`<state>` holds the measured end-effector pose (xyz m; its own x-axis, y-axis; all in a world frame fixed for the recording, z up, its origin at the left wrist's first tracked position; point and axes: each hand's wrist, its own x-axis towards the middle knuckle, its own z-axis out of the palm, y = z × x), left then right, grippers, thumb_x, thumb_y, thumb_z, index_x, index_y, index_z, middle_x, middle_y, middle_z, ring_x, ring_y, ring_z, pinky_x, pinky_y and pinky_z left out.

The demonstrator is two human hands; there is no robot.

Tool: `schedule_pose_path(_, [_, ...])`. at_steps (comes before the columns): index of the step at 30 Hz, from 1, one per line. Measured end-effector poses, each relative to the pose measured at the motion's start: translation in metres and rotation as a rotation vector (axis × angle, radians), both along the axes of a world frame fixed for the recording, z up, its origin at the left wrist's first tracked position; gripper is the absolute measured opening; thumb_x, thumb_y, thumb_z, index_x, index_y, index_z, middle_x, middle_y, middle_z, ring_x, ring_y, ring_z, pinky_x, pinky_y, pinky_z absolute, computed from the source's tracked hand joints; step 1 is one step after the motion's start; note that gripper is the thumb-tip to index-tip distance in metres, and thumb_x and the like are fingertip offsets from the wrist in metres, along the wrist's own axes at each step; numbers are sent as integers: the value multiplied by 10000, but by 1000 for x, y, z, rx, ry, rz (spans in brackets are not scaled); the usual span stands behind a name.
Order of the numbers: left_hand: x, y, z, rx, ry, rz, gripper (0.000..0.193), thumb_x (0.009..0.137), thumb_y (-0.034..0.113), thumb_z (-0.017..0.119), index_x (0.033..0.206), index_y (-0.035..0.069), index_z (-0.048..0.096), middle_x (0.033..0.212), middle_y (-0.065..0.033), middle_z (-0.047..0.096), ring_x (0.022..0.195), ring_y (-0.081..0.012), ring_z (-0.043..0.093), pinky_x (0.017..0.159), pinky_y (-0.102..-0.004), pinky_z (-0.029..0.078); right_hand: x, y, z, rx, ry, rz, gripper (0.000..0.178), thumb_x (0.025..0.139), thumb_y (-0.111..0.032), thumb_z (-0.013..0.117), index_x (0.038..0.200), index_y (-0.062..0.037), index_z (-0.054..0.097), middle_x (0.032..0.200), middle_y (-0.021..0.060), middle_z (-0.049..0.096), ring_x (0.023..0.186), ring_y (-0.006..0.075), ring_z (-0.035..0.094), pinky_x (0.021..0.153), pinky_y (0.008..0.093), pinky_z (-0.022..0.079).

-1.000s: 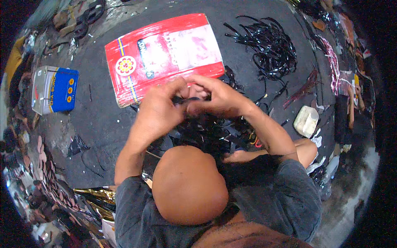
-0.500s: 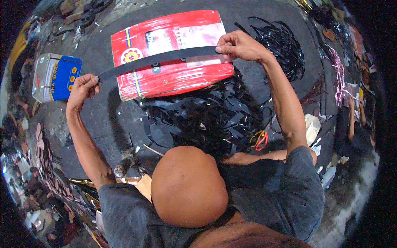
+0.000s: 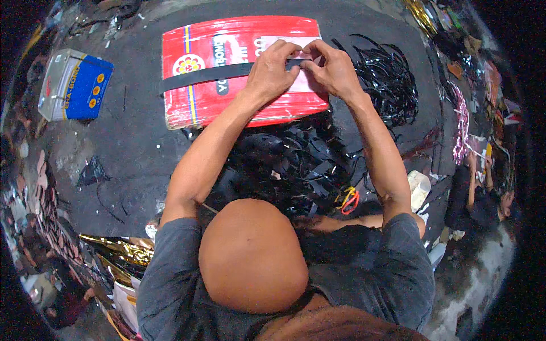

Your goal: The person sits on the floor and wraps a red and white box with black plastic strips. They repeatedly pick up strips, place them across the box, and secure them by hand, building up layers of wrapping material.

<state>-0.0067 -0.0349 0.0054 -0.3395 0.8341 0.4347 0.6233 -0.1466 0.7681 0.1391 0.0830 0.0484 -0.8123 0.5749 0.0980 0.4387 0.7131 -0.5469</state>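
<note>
A long flat black strip lies across a red plastic-wrapped board with a flower emblem. Its left end reaches just past the board's left edge. Toward the board's right side, my left hand is closed in a pinch near the right end of the strip. Close beside it my right hand pinches the same end, thumb against fingertips. The fingers partly cover that end. Just below the board sprawls a tangled pile of black strips.
Thin shiny black strips lie in a bundle right of the board. At the left stands a blue and silver tin. Yellow and red handles show beside the pile. Pink strands and another person are at far right.
My left hand has moved right, from the strip's left end to beside my right hand. The strip, formerly stretched between both hands, now rests across the board.
</note>
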Motion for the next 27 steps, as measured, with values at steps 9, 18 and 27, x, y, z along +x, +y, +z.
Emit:
schedule_pose_path(9, [7,7,-15,82,54,22,161,812,141,770,943,51,745,919,-108,678,835,-272,678,748,-363,550,20,-3,-3,246,118,51,199,864,-294,724,986,-137,727,922,49,669,777,297,688,684,408,556])
schedule_pose_path(18, [9,-1,-12,84,193,28,173,800,153,781,947,66,754,955,-91,678,884,-273,676,765,-370,556,32,9,-6,399,103,257,224,897,-296,702,1025,-119,746,1026,64,633,778,305,690,693,410,571])
schedule_pose_path(27, [8,4,-8,31,53,32,168,788,159,802,925,71,759,887,-81,684,845,-237,678,761,-342,543,33,7,-12,213,208,129,217,862,-291,748,1004,-128,770,1038,67,619,845,283,690,765,400,573])
